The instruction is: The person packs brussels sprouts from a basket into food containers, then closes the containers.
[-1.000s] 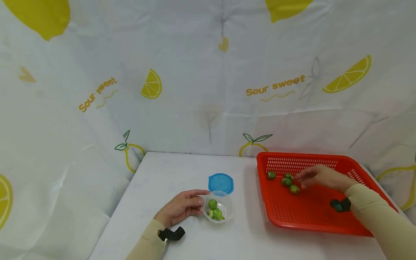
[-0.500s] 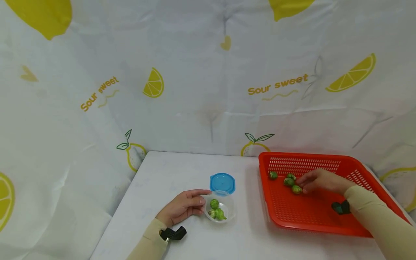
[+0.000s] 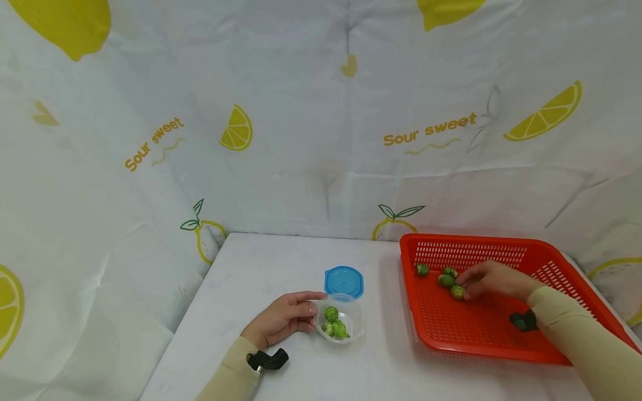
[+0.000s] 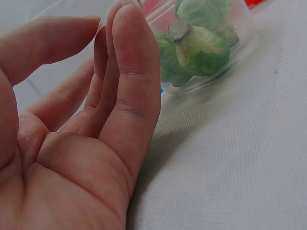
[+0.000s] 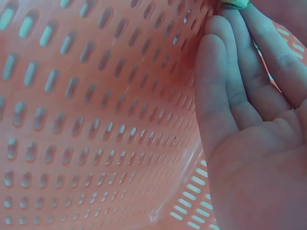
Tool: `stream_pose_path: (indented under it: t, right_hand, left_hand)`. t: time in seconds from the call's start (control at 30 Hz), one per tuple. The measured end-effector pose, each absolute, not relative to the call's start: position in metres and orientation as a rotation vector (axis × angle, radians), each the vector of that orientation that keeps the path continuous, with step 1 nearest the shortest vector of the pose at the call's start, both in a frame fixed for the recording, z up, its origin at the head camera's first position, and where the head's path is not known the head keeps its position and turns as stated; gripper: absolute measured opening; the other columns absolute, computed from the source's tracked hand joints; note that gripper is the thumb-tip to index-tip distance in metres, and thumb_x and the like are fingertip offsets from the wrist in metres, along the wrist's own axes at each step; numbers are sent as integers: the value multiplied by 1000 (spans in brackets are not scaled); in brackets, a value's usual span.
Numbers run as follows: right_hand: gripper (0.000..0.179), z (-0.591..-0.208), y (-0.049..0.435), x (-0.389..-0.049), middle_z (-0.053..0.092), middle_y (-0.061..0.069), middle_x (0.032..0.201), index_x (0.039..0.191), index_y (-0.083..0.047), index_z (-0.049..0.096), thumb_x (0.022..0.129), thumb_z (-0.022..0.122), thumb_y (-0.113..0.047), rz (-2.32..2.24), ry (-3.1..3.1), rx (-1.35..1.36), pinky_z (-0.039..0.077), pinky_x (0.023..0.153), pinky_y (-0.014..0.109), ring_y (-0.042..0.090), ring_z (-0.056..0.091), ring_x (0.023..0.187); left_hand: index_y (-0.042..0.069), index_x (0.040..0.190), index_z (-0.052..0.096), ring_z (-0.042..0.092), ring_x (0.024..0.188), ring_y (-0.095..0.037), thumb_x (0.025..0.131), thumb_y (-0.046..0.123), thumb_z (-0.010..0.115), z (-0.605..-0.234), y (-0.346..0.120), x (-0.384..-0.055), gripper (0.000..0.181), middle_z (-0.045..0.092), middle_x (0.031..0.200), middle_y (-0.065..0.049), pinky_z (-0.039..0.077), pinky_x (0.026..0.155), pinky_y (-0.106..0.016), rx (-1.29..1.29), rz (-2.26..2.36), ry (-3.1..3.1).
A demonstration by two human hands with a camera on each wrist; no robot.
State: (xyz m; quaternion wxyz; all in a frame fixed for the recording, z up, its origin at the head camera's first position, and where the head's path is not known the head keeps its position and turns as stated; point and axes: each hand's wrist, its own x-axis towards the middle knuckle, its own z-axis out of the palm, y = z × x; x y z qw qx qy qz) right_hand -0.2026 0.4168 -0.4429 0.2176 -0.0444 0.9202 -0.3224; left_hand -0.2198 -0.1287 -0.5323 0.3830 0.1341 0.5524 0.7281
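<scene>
My left hand [image 3: 286, 317] holds the left rim of a small clear plastic tub [image 3: 357, 323], thumb and fingers at its edge. Inside the tub lie a few Brussels sprouts [image 3: 331, 314], their pale cut ends showing through the wall in the left wrist view. Over in the red basket [image 3: 481, 337], my right hand [image 3: 494, 281] pinches a Brussels sprout [image 3: 457, 292] between thumb and fingertips. Only a bit of that sprout [image 5: 235, 4] shows at the top of the right wrist view. Other sprouts [image 3: 446, 280] lie right beside it, and one [image 3: 422, 270] sits near the basket's left wall.
Behind the tub a blue lid [image 3: 344, 281] lies flat on the white table [image 3: 281, 262]. The perforated basket fills the table's right side, its raised walls around my right hand. A lemon-print sheet [image 3: 301, 139] hangs behind and to the left.
My right hand has lowered and closed its fingertips on the front sprout. My left hand stays at the tub. The whole head view has shifted slightly.
</scene>
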Motion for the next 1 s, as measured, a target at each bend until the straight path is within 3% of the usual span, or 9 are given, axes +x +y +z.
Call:
stream_pose_path:
  t: [0.27,0.47,1.0]
  right_hand:
    - [36,-442,415,-200,78,8,123,124,-5,79,94,84,-25,-872,2560,-125,56,95,42,23,64,113]
    - [31,-441,416,-198,78,6,119,121,-7,80,96,83,-25,-867,2561,-144,53,91,36,21,62,108]
    - [34,-424,426,-185,80,7,116,123,-5,79,98,81,-28,-1001,2539,-109,62,84,27,17,72,101]
  left_hand:
    - [7,158,54,70,88,-11,108,12,65,-531,-127,-219,52,70,98,0,63,85,-24,351,1858,1410]
    - [8,158,54,70,88,-11,108,12,66,-529,-126,-218,52,70,99,0,63,85,-24,345,1857,1410]
    - [8,158,55,71,89,-11,106,13,69,-531,-128,-219,53,70,99,0,63,86,-25,315,1860,1413]
